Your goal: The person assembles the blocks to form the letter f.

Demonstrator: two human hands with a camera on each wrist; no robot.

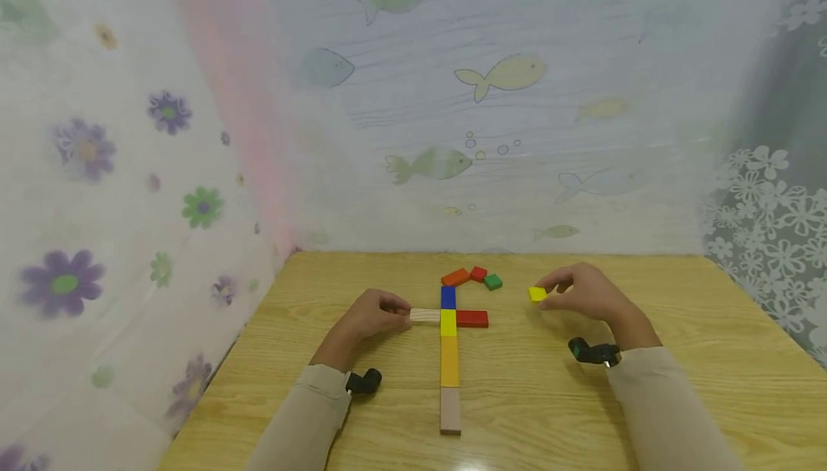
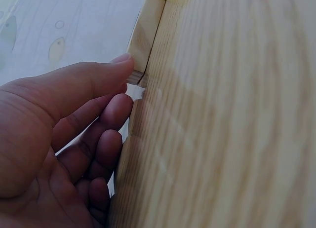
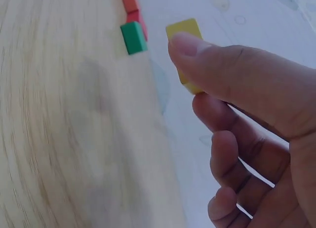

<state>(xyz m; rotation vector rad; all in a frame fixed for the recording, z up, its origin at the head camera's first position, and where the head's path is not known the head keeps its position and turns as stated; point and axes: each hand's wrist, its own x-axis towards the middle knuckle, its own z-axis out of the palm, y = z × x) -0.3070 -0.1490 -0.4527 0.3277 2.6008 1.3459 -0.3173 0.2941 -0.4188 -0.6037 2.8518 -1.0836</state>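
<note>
A small yellow block (image 1: pixel 537 294) is pinched between thumb and fingers of my right hand (image 1: pixel 591 295), held above the table on the right. My left hand (image 1: pixel 371 316) grips the outer end of a plain wooden block (image 1: pixel 425 316), its thumb (image 2: pixel 121 65) against that end. The plain block lies flat, its other end against a yellow block (image 1: pixel 449 323). On the opposite side a red block (image 1: pixel 472 319) extends to the right. A blue block (image 1: pixel 449 297) lies beyond the yellow one; an orange-yellow block (image 1: pixel 449 360) and a brownish block (image 1: pixel 450 410) continue the line towards me.
At the back of the table (image 1: pixel 517 399) lie an orange block (image 1: pixel 455 277), a small red block (image 1: pixel 479 273) and a green block (image 1: pixel 493 282). A wall sheet with fish drawings (image 1: pixel 510 72) stands behind the table, and a flowered sheet (image 1: pixel 129 241) borders its left side.
</note>
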